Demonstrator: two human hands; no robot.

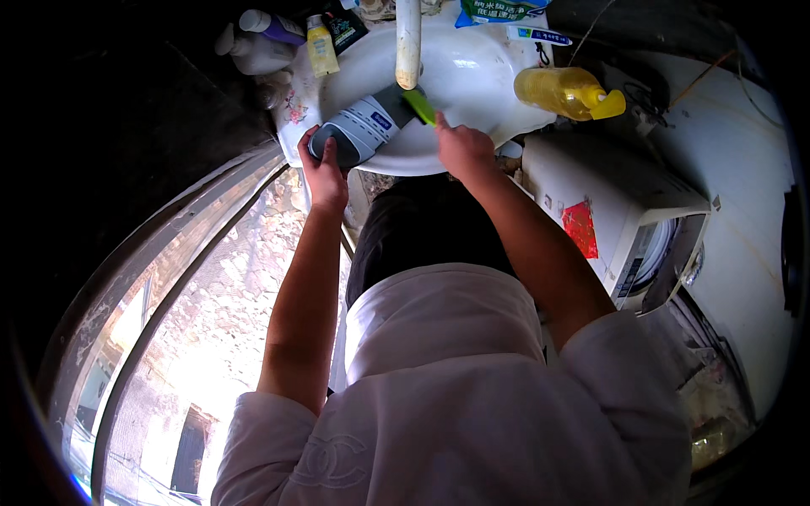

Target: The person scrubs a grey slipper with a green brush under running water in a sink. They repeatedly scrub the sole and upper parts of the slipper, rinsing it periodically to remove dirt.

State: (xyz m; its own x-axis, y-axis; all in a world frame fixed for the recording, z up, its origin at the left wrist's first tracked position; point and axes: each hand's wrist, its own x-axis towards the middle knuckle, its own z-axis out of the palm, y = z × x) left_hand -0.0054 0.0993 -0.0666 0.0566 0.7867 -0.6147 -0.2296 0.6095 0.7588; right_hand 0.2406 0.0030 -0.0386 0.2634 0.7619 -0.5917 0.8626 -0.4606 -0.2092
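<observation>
A grey and white slide sandal (361, 131) is held over the white ceramic washbasin (468, 69). My left hand (326, 167) grips it at its toe end, with the thumb on the dark footbed. My right hand (465, 148) holds a green brush (419, 107) by its handle end. The brush head is at the far end of the sandal, just below the mouth of the white tap spout (408, 50); its bristles are mostly hidden. Whether water runs cannot be told.
On the basin's left rim lie a yellow tube (322, 47), a purple bottle (272, 26) and a pump bottle (253, 52). At right lie a yellow liquid bottle (560, 93) and a toothpaste tube (539, 35). A washing machine (607, 190) stands right, a window (209, 329) left.
</observation>
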